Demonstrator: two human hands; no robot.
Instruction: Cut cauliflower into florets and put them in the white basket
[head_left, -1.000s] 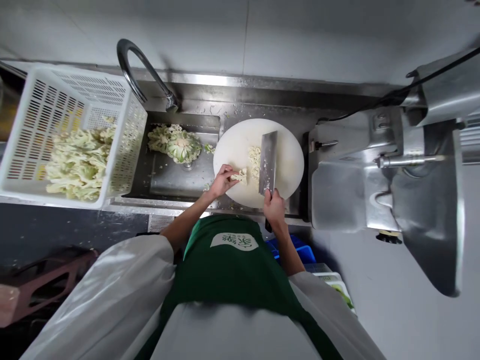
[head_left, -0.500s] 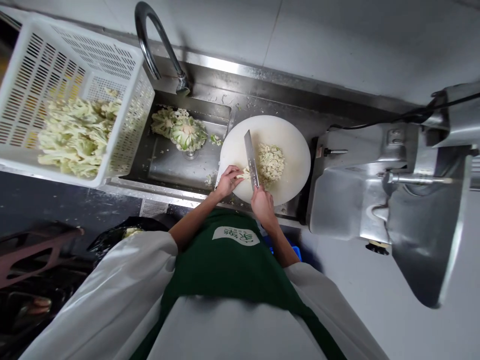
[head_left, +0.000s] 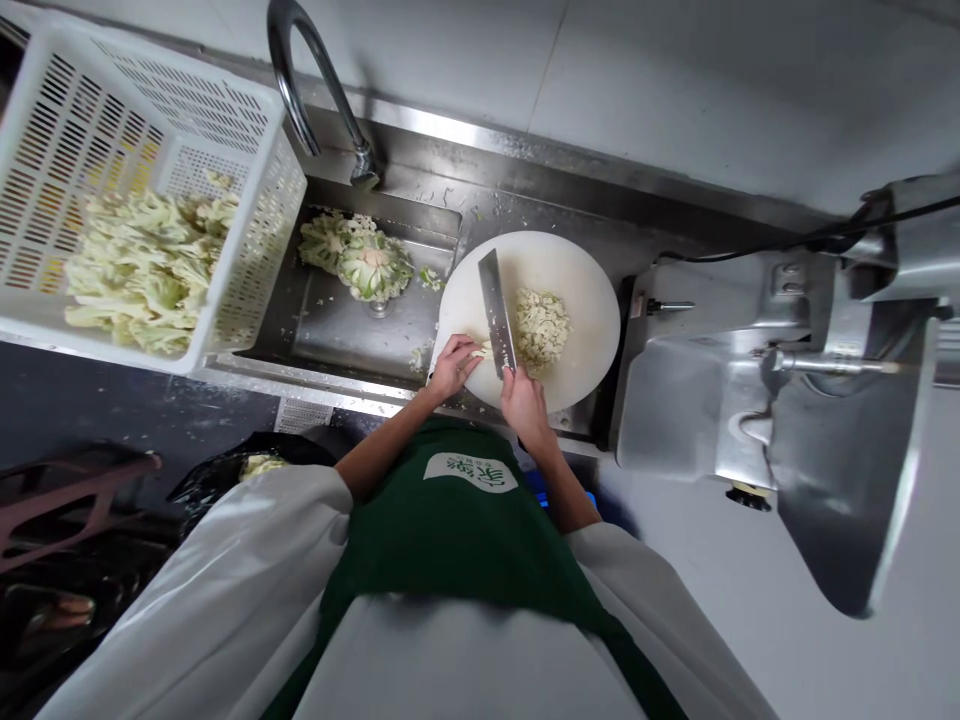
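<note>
My right hand (head_left: 524,403) is wrapped round the handle of a cleaver (head_left: 496,312), whose broad blade points away from me over a round white cutting board (head_left: 583,270). Just left of the blade, my left hand (head_left: 454,367) pinches a pale cauliflower piece (head_left: 486,351) against the board. The piece is small and partly hidden by the fingers and the blade. To the right of the cleaver lies a heap of chopped cauliflower (head_left: 542,328). Two larger cauliflower heads (head_left: 373,267) sit in the sink on the left.
A white perforated crate (head_left: 199,335) with many cauliflower pieces (head_left: 146,265) stands left of the sink (head_left: 337,345). A curved faucet (head_left: 319,75) rises behind it. A metal slicing machine (head_left: 675,400) stands close on the board's right. A black bag (head_left: 217,465) lies below, left of me.
The cleaver blade has moved slightly left, toward my left hand. My left hand still pinches the cauliflower piece and has shifted only a little.
</note>
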